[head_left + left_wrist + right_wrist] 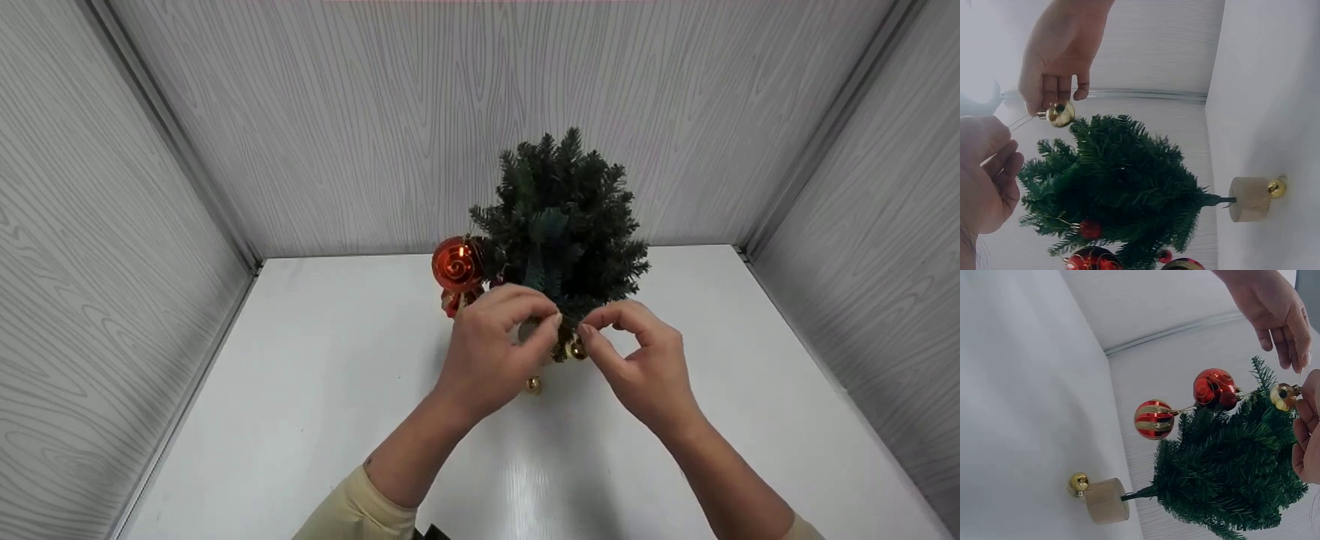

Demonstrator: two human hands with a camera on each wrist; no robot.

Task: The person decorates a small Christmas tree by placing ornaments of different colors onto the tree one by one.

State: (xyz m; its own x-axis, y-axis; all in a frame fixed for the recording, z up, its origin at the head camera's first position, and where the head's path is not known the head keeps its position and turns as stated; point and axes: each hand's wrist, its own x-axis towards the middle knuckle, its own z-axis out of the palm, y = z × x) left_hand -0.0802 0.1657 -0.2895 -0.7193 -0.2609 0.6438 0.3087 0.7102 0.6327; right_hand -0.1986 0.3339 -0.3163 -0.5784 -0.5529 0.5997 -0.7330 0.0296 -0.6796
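A small green Christmas tree (574, 217) stands in front of me on a pale round base (1249, 208). A shiny gold bauble (1060, 114) is held up beside the branches, with a thin thread loop at its cap. My left hand (495, 360) pinches the thread between thumb and forefinger. At the cap end, my right hand (649, 367) pinches with thumb and forefinger, its other fingers loosely bent. On one side of the tree hang a large red bauble (458, 265) with a swirl and a striped red-and-gold bauble (1154, 419).
A second gold bauble (532, 385) lies on the white table (345, 420) against the tree's base. A smaller red bauble (1090, 229) hangs among the branches. Grey wood-grained panels (360, 127) enclose the table at the back and both sides.
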